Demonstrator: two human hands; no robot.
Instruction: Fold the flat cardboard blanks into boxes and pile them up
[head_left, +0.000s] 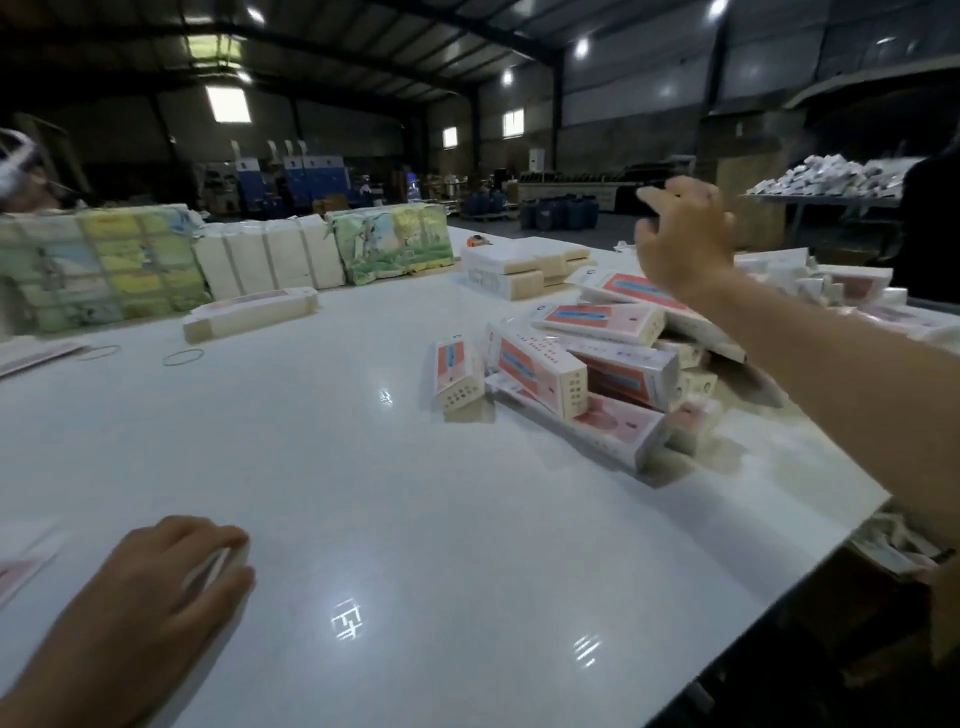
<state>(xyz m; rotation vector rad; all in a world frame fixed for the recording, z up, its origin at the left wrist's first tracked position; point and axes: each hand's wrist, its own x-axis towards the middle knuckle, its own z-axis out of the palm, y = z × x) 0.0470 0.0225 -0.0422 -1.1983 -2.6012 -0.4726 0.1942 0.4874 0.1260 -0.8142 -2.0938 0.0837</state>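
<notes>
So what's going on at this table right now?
A person is folding cardboard boxes at a white table. The left hand rests near the front edge, fingers curled over a flat white blank. The right hand is raised, open and empty, above a loose pile of finished boxes on the right side of the table. Bundles of blanks line the far edge, and two rubber bands lie loose.

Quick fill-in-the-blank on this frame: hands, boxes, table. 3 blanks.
1. The left hand grips a flat ____ blank.
2. The right hand is raised above the heap of folded ____.
3. Two rubber ____ lie on the white table.

Missing: cardboard; boxes; bands
</notes>
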